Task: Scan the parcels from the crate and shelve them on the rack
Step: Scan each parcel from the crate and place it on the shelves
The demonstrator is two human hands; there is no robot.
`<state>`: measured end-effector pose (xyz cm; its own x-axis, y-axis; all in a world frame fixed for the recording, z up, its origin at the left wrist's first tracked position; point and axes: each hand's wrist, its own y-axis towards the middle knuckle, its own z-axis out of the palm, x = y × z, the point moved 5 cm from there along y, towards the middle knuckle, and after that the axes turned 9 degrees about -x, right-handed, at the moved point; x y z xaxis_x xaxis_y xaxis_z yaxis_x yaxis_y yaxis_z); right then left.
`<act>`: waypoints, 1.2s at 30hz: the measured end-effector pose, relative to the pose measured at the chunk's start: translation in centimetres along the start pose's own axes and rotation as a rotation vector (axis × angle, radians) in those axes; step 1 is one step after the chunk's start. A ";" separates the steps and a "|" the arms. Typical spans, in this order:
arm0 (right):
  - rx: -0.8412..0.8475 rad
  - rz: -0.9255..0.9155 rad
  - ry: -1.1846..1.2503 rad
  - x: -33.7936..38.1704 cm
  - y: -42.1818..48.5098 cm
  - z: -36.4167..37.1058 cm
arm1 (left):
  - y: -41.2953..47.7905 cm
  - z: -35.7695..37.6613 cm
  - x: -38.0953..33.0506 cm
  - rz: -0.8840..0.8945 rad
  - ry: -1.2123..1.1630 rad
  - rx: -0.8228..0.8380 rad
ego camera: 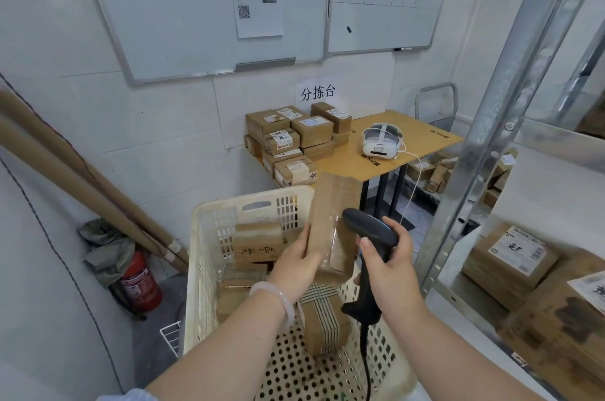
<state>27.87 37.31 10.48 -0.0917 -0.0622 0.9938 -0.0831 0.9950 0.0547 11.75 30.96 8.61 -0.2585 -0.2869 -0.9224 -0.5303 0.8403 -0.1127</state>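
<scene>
My left hand (294, 261) grips a flat brown cardboard parcel (330, 224) by its lower left edge and holds it upright above the cream plastic crate (209, 256). My right hand (389, 256) grips the handle of a black barcode scanner (370, 230), whose head sits right beside the parcel's face. Inside the crate lie several more brown parcels, among them a taped box (322, 318) and a box with black writing (258, 248). The metal rack (491, 125) stands at the right with parcels (510, 261) on its shelf.
A wooden table (393, 142) against the back wall carries a stack of boxes (291, 138) and a white headset (381, 140). A red fire extinguisher (139, 281) and long cardboard tubes (75, 165) stand at the left. Whiteboards hang on the wall.
</scene>
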 end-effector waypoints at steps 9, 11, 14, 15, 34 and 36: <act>0.136 -0.075 0.044 1.0 -0.4 1.0 | -0.4 0.2 -0.5 0.021 0.034 -0.132; 0.163 -0.068 0.034 1.2 -0.4 1.0 | -0.2 0.1 -0.4 0.011 -0.043 -0.167; 0.157 -0.057 0.000 1.2 -0.1 0.5 | -0.2 0.0 0.0 -0.017 -0.202 -0.166; 0.124 -0.057 -0.009 1.2 0.2 0.1 | -0.2 0.0 0.2 -0.052 -0.286 -0.167; -0.213 -0.090 -0.082 0.9 -1.3 -6.2 | 0.8 3.4 -1.0 0.158 -0.147 0.157; -0.252 -0.086 -0.066 1.1 -2.1 -7.1 | 0.2 3.8 -2.0 0.246 -0.041 0.231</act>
<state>34.94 35.73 12.17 -0.1606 -0.1437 0.9765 0.1556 0.9733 0.1688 15.21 33.50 9.03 -0.3206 -0.0481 -0.9460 -0.2582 0.9653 0.0384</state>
